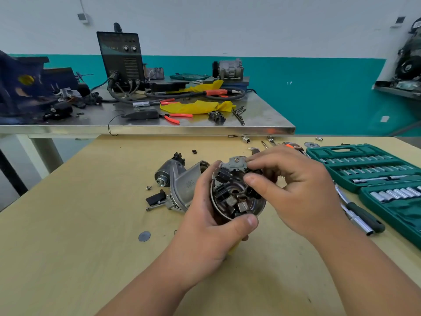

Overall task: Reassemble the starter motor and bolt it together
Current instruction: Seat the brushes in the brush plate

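My left hand [209, 226] grips the round motor housing [237, 201] from the left and below, open end facing me, thumb on its lower rim. Inside sit black brush holders and copper-coloured brushes. My right hand [293, 190] pinches the grey brush plate [235, 164] at the housing's top edge, thumb and fingers curled over it. The silver starter nose housing with its solenoid [180, 181] lies on the wooden table [91, 224] just left of my hands. A long bolt [156, 206] and a small screw [149, 187] lie beside it.
An open green socket set [369, 169] lies at the right, with a ratchet and extension [360, 215] in front of it. A round metal disc [144, 236] lies near my left wrist. Behind stands a steel bench [159, 128] with a welder, pliers, yellow rags and a vise.
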The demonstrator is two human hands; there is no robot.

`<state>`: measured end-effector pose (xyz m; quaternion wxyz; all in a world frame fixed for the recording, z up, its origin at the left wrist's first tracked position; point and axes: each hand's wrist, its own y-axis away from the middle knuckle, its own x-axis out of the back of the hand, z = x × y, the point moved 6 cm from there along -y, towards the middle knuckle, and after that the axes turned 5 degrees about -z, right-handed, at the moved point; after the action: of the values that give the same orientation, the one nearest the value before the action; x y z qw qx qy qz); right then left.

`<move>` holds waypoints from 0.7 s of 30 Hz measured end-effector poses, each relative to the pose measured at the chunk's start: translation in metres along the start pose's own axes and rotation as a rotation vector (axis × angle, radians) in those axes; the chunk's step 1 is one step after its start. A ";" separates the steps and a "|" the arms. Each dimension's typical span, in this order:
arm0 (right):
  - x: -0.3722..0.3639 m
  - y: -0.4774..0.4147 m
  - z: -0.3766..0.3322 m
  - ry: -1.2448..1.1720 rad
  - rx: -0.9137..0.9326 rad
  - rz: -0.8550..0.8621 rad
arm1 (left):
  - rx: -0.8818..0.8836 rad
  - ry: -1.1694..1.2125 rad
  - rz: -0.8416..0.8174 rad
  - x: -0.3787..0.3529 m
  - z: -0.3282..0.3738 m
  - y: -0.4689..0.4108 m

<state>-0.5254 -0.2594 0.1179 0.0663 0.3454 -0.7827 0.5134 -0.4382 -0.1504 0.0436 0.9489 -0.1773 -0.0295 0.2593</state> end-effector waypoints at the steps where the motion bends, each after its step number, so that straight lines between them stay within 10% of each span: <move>1: 0.001 0.000 -0.001 0.022 0.011 -0.011 | -0.003 -0.008 -0.006 0.000 0.000 0.000; 21: 0.010 0.002 0.030 -0.416 -0.393 0.207 | -0.063 -0.048 -0.021 0.000 0.013 0.005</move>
<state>-0.5269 -0.2891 0.1073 -0.0824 0.3419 -0.8950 0.2745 -0.4425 -0.1416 0.0539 0.9445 -0.2005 -0.0620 0.2526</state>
